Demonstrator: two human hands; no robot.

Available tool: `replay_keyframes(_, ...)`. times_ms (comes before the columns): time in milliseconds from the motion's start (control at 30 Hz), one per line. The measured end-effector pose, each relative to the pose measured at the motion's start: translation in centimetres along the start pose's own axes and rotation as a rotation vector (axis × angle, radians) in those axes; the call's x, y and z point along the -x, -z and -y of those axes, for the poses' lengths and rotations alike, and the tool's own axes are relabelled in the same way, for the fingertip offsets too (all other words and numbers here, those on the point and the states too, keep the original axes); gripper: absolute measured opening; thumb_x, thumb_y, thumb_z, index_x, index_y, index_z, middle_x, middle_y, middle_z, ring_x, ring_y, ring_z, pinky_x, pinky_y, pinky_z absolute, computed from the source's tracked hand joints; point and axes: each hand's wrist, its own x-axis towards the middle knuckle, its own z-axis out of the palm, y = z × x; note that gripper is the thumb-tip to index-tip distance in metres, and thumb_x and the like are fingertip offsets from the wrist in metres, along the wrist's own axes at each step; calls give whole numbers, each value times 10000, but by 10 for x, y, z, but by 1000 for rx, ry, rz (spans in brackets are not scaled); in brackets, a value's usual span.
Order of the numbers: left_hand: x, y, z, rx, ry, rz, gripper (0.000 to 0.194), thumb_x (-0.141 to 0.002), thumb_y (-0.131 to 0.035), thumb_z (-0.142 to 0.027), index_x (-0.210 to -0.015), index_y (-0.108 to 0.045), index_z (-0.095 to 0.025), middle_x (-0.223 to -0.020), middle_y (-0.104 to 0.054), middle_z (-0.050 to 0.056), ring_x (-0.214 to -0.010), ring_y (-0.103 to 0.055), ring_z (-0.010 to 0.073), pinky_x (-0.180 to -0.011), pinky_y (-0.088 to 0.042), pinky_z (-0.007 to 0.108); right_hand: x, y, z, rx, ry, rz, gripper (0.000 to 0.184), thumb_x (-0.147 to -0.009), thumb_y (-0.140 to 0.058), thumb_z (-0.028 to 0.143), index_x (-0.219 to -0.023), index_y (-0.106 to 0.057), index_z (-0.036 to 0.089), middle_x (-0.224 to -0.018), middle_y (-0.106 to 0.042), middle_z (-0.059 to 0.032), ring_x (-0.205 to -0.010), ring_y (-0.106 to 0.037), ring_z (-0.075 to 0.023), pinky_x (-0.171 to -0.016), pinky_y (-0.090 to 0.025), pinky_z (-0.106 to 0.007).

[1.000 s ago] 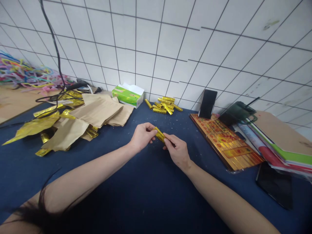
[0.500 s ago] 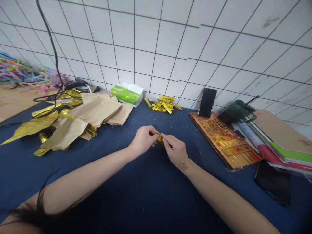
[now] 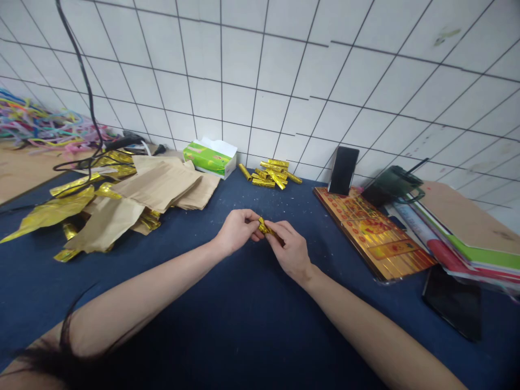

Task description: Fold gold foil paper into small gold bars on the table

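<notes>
- One small gold foil roll (image 3: pixel 266 227) sits pinched between the left hand (image 3: pixel 236 232) and right hand (image 3: pixel 289 252), both gripping tight.
- It is above the blue tabletop (image 3: pixel 195 319), near the middle.
- More gold foil rolls (image 3: pixel 273 175) lie piled far off.

Look at that glossy, crinkled gold foil (image 3: pixel 265 227), right against matt brown paper sheets (image 3: pixel 162 184), dull navy cloth (image 3: pixel 195 336), and smooth white wall tiles (image 3: pixel 260 70)!

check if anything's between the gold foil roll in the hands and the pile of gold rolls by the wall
Nothing visible stands in the way. The gold foil roll is pinched between the left hand and right hand; only the speckled dark blue table cover lies between it and the pile of gold rolls.
</notes>
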Motion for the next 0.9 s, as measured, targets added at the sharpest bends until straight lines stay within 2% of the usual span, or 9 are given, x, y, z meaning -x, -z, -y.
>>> replay_keyframes(100,-1,3,2,-44,-44,6,91,-750,-501,-46,-739,-571,-102,-570,-590,-11,-476,-581,88,-397,-446,162,-2,1,-1,-126,-74,17,268,-833,-478,280,-1059,-606,210,-909,-621,-49,-771,-590,-151,-705,-475,-282)
replay_keyframes(200,-2,3,5,-30,-53,29,67,-750,-523,-65,-727,-567,-110,-542,-581,-18,-489,-591,95,-424,-464,171,-5,1,-5,-242,-225,33,313,-852,-433,331,-1070,-601,182,-864,-650,-49,-737,-601,-155,-670,-475,-282)
replay_keyframes(300,-2,1,9,-17,-54,50,71,-742,-551,-76,-683,-540,-114,-502,-569,-22,-489,-596,101,-461,-489,193,-7,0,-9,-322,-319,77,328,-833,-460,356,-1058,-616,175,-919,-670,-59,-822,-612,-176,-735,-469,-302)
replay_keyframes(367,-2,-1,10,-21,-54,39,100,-732,-572,-83,-657,-516,-118,-483,-561,-26,-479,-595,106,-460,-494,202,-8,-1,-11,-366,-321,119,301,-820,-479,359,-996,-646,181,-921,-675,-54,-849,-610,-182,-765,-460,-310)
replay_keyframes(500,-1,-1,7,8,-9,44,104,-729,-570,-57,-659,-516,-111,-483,-570,-20,-488,-607,111,-476,-504,209,-10,-3,-14,-437,-372,126,255,-779,-529,361,-895,-659,175,-796,-673,-33,-715,-608,-159,-658,-473,-288)
replay_keyframes(700,2,-1,-4,89,89,72,90,-756,-543,-40,-692,-515,-98,-541,-612,11,-556,-640,121,-525,-512,206,-10,-4,-15,-536,-464,124,302,-755,-552,382,-931,-635,151,-711,-633,-24,-535,-535,-106,-499,-442,-243)
replay_keyframes(900,2,1,-2,-18,9,127,98,-749,-568,-99,-660,-527,-108,-507,-584,-6,-507,-609,106,-463,-473,180,-10,-2,-14,-479,-410,125,253,-794,-507,370,-875,-632,164,-656,-595,2,-534,-525,-110,-515,-438,-253)
